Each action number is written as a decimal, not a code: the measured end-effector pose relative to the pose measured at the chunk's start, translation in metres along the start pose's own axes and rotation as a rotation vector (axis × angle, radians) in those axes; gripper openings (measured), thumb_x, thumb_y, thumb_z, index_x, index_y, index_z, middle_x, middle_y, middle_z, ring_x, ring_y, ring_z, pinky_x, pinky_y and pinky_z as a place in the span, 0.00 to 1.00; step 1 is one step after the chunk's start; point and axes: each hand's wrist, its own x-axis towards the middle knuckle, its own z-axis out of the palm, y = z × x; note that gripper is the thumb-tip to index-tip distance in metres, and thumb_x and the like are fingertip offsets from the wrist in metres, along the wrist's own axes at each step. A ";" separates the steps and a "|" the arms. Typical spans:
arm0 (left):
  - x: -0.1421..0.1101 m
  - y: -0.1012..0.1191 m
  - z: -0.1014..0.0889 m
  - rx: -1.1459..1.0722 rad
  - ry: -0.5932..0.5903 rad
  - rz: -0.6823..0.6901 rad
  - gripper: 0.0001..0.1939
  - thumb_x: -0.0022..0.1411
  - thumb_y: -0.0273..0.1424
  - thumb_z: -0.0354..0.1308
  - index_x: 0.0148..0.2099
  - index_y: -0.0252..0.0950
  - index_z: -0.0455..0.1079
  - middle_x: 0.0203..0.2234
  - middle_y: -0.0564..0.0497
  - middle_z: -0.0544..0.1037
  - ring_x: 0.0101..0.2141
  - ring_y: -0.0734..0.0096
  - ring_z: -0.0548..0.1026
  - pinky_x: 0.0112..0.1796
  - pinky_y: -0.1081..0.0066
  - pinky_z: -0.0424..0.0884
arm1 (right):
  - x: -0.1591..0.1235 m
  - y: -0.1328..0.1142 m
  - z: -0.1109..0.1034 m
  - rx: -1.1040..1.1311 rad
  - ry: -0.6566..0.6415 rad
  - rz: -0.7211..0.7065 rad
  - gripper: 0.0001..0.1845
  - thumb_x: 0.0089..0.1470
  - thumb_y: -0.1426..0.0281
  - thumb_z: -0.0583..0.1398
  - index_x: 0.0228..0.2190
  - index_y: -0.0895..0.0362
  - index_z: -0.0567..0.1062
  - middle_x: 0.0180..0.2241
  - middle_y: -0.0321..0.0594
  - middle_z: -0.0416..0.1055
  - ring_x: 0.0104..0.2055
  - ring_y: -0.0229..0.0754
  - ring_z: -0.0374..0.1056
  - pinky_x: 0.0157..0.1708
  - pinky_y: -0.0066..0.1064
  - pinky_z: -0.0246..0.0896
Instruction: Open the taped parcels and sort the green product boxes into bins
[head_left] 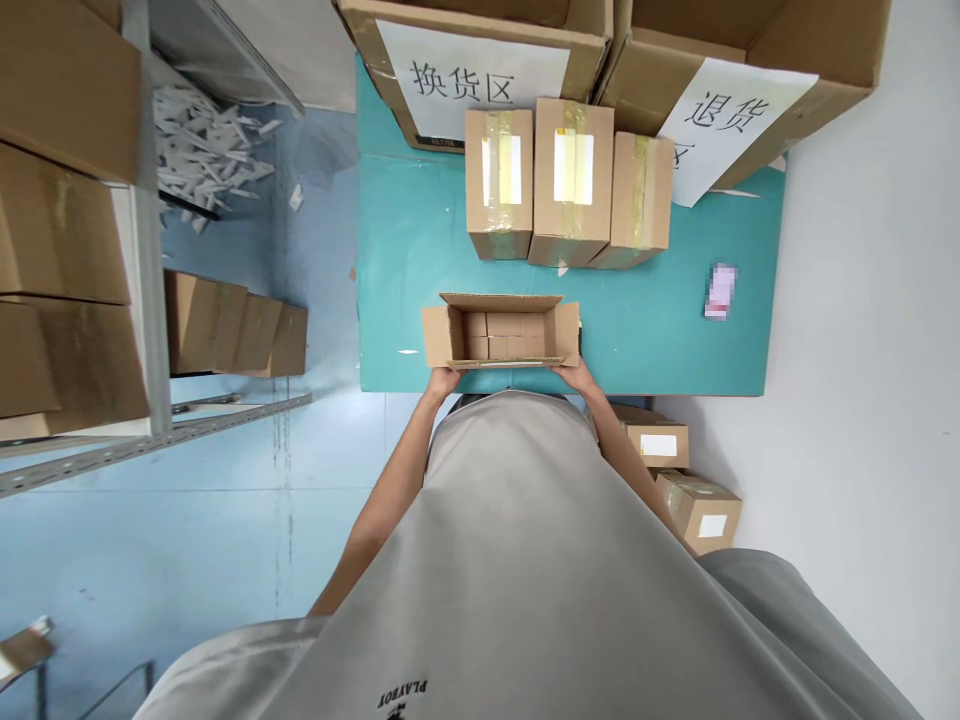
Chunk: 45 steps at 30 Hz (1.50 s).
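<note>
An open cardboard box (437, 335) sits at the front edge of the table, its flaps folded outward. Inside it, a brown surface divided by seams shows; I cannot tell whether this is small cartons or the box's floor. My left hand (444, 381) grips the near left corner from below, its fingers partly hidden by the box. At the near right corner my right hand (576, 376) holds the same box, with the fingertips also partly out of sight. A small dark and yellow item just behind the right flap is too covered to name.
Three taped cartons (572, 215) stand on the green table (405, 240) beyond the box. Behind them are two large labelled boxes (397, 90). A blurred pink item (721, 291) lies right. Shelving (154, 300) with cartons is left; more cartons (697, 510) sit low right.
</note>
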 end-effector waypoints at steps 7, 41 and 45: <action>0.004 -0.002 0.002 0.007 -0.003 -0.069 0.25 0.54 0.24 0.71 0.56 0.32 0.84 0.55 0.40 0.88 0.64 0.41 0.81 0.68 0.50 0.75 | 0.002 0.004 0.000 0.007 -0.004 0.013 0.16 0.45 0.71 0.75 0.39 0.54 0.85 0.47 0.48 0.89 0.62 0.60 0.81 0.70 0.53 0.72; -0.010 0.023 -0.035 0.090 -0.038 0.094 0.34 0.62 0.58 0.66 0.51 0.31 0.84 0.54 0.33 0.86 0.55 0.40 0.84 0.61 0.49 0.77 | -0.011 -0.021 -0.010 0.015 -0.155 -0.101 0.33 0.62 0.39 0.68 0.51 0.54 0.87 0.53 0.48 0.87 0.59 0.62 0.82 0.66 0.57 0.75; -0.006 0.027 -0.026 -0.049 -0.105 0.079 0.39 0.58 0.54 0.72 0.61 0.31 0.80 0.59 0.34 0.85 0.58 0.41 0.83 0.63 0.49 0.77 | -0.007 -0.021 0.004 0.003 -0.141 -0.088 0.36 0.61 0.39 0.67 0.55 0.53 0.85 0.55 0.47 0.87 0.60 0.63 0.81 0.66 0.58 0.76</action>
